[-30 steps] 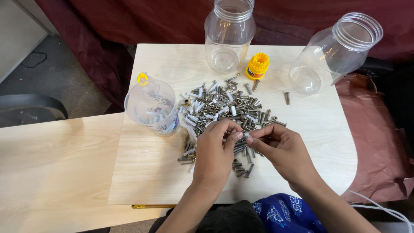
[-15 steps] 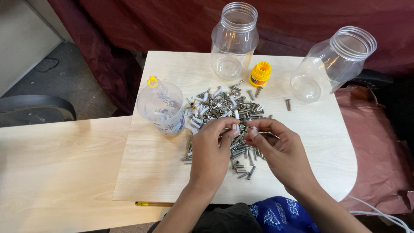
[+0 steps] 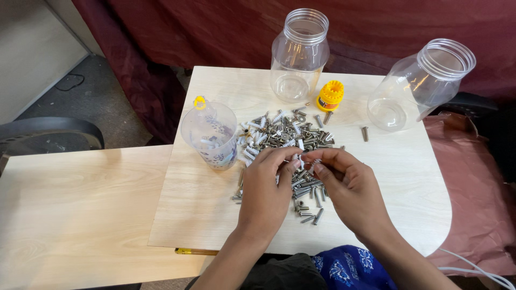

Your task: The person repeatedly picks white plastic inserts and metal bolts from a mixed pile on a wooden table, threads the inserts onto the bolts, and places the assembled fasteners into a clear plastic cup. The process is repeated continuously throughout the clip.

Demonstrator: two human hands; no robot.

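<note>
Tabletop [image 3: 398,198] of pale wood carries everything, and the two hands meet at its middle, over a heap of metal screws and white plastic anchors [image 3: 287,142]. A second pale table [image 3: 70,215] lies lower, off to the left of the grip. Behind the grip and slightly right stands an upright clear jar [image 3: 299,53], open at the top; further right of it a second clear jar [image 3: 416,86] leans tilted, its mouth pointing up and away. Left of the grip, just beside the heap, sits a clear plastic cup [image 3: 209,134] with a few white pieces inside and a small yellow piece on its rim. A small yellow ribbed cap [image 3: 330,95] stands behind the grip, between the two jars. One lone screw [image 3: 365,133] lies apart to the right of the heap. Left hand [image 3: 266,190] and right hand [image 3: 349,188] have their fingertips pinched together, touching each other directly above the near part of the heap, closed on a small white anchor [image 3: 313,164]; which hand bears it I cannot tell.
</note>
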